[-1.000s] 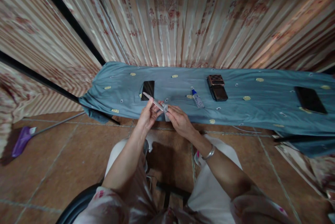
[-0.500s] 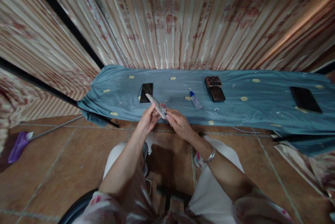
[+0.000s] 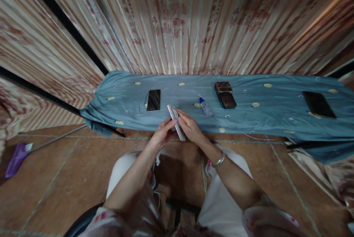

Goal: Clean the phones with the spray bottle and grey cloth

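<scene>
Head view puts my left hand (image 3: 162, 137) and right hand (image 3: 190, 130) together at the near edge of the table. Both are closed on a slim silver device (image 3: 172, 112) that stands on its thin edge between them, its far end tipped out over the blue cloth (image 3: 249, 119). The left fingers pinch the lower end and the right fingers wrap the middle from the other side. Only the narrow side shows, so I cannot tell what is on its faces.

To handle it well, I judge the grip belongs on the side rails, with the piece kept over the cloth. A slip nearer my knees would land on the tiled floor (image 3: 69, 163).

The cloth's near hem runs just under the knuckles. Beyond and to the left lies a dark phone (image 3: 153, 100). Beyond and to the right, near the right hand, lies a small blue-capped bottle (image 3: 205, 106). The stretch between those two is the room I have for moving forward. A dark case (image 3: 225, 95) sits farther right, and a second dark phone (image 3: 318, 105) lies well apart.
</scene>
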`<action>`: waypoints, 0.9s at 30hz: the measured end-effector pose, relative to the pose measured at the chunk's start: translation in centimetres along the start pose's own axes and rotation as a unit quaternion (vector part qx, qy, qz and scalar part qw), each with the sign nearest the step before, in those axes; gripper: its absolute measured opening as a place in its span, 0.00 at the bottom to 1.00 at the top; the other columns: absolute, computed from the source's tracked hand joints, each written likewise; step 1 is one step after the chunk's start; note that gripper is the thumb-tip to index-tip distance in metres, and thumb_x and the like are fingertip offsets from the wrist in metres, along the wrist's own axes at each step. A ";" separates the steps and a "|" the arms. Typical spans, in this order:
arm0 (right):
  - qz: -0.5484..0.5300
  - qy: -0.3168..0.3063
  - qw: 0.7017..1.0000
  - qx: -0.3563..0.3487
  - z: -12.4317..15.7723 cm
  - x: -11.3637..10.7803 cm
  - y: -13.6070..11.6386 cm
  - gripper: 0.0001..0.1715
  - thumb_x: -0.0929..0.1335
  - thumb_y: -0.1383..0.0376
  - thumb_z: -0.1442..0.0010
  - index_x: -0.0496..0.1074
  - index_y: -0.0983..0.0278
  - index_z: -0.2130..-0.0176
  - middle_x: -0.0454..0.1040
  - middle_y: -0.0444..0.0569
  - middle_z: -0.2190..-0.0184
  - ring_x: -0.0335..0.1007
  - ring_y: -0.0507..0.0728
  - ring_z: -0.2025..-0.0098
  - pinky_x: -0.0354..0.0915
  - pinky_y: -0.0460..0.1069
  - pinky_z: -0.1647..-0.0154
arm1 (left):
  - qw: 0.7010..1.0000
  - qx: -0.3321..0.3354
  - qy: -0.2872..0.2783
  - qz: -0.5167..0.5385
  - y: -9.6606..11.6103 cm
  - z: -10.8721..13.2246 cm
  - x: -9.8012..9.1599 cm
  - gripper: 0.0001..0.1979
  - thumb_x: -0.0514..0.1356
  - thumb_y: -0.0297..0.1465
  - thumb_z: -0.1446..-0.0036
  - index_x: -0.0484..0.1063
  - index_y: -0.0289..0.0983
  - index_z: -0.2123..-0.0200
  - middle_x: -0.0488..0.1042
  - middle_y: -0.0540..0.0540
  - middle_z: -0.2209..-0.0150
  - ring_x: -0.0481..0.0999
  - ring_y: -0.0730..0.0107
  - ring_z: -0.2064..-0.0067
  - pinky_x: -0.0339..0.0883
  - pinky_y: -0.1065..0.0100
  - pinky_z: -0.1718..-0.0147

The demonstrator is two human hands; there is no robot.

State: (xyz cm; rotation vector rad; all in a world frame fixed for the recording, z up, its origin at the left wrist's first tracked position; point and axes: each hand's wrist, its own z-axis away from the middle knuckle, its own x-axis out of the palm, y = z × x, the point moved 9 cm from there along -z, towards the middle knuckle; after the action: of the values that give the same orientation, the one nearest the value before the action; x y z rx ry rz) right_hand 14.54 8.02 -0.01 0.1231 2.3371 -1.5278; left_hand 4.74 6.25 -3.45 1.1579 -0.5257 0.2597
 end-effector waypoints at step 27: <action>-0.149 -0.022 0.980 0.134 0.9 2.0 1.5 0.23 0.70 0.52 0.43 0.78 0.64 0.54 0.81 0.48 0.60 0.75 0.61 0.57 0.68 0.56 0.50 | 0.986 0.095 0.137 -0.027 3.5 -0.3 -4.3 0.25 0.73 0.44 0.60 0.79 0.37 0.60 0.81 0.44 0.58 0.77 0.61 0.53 0.67 0.66 0.58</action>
State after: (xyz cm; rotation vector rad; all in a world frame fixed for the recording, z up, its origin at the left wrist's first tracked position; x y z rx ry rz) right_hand 13.25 7.64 -2.35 -0.2023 2.1778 -1.9632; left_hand -0.42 8.20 -2.92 1.2954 -0.2295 0.4224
